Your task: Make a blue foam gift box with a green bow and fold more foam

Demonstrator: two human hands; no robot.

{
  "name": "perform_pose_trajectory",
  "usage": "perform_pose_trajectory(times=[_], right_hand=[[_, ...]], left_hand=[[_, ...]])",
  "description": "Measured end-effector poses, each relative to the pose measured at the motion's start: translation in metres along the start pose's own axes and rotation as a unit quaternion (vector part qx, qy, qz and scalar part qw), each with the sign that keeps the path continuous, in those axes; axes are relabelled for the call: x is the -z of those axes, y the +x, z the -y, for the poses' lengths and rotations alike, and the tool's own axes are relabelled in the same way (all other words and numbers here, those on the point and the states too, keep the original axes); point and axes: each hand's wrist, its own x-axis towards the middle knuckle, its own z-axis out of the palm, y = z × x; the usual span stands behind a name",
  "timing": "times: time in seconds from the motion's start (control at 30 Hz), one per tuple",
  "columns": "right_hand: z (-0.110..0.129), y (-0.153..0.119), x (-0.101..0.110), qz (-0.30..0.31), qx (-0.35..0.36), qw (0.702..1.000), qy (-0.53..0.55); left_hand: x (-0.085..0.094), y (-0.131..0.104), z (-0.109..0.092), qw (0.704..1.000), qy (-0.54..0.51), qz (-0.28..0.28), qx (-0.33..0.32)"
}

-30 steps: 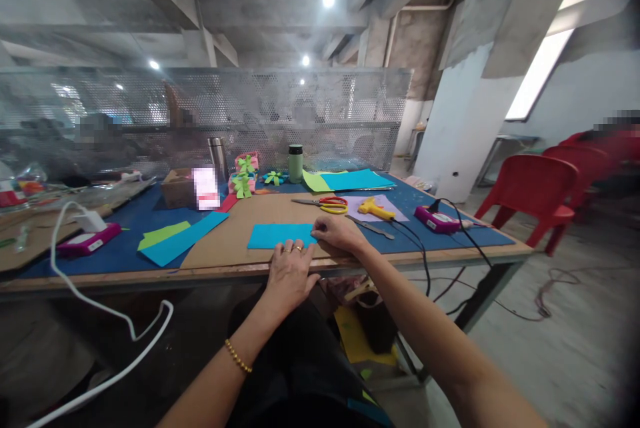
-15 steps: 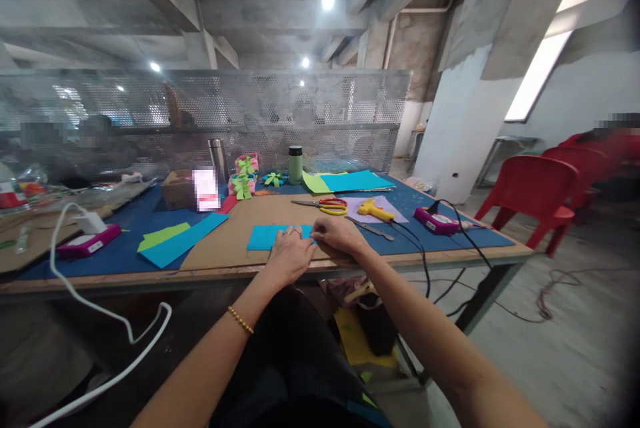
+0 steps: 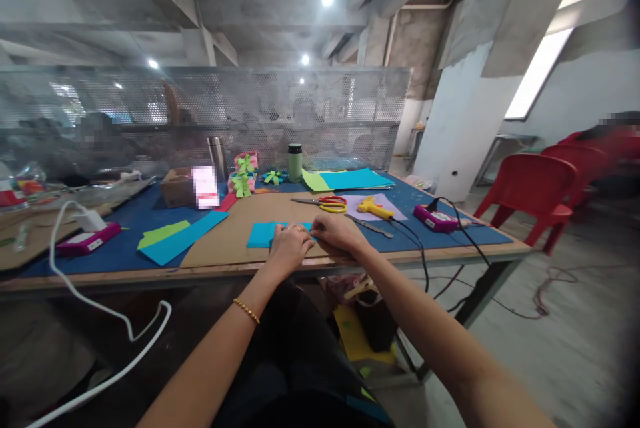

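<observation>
A blue paper strip [image 3: 259, 235] lies on the brown cardboard [image 3: 210, 248] near the table's front edge. Over its middle rests my left hand [image 3: 290, 247], fingers together and pressing it down. At the strip's right end my right hand [image 3: 337, 233] has its fingers pinched on the blue paper. Scissors with red and yellow handles [image 3: 333, 205] lie just behind my hands. A yellow glue gun [image 3: 376, 209] sits on lilac paper [image 3: 353, 205] to the right, with metal tweezers or a blade [image 3: 371, 228] in front of it.
Blue and green sheets [image 3: 357, 179] lie at the back. A green bottle [image 3: 295, 163], steel flask [image 3: 217, 156], cardboard box [image 3: 176, 190] and green paper bows [image 3: 243, 184] stand behind. Purple power blocks [image 3: 90, 239] sit left and right, with cables. Another blue strip [image 3: 183, 239] is at left.
My left hand has shifted slightly on the blue strip, its fingers drawn closer together. My right hand stays at the strip's right end.
</observation>
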Motion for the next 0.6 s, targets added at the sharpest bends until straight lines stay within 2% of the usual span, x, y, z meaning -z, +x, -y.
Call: perform_pose_trajectory(times=[0.13,0.37,0.47,0.6], right_hand=[[-0.010,0.002,-0.004,-0.015,0.036,0.999,0.019],[-0.047,-0.003,-0.005,-0.095,0.025,0.994,0.039],[-0.044,-0.015,-0.002,-0.112,0.032,0.992,0.037],[-0.026,-0.018,0.004,-0.057,-0.015,0.998,0.020]], left_hand=[[0.003,0.003,0.004,1.000,0.003,0.020,-0.006],[0.002,0.007,0.007,1.000,0.008,0.028,-0.008],[-0.001,0.006,0.007,1.000,0.015,0.012,-0.019],[-0.005,0.005,0.010,0.999,0.004,-0.007,-0.045]])
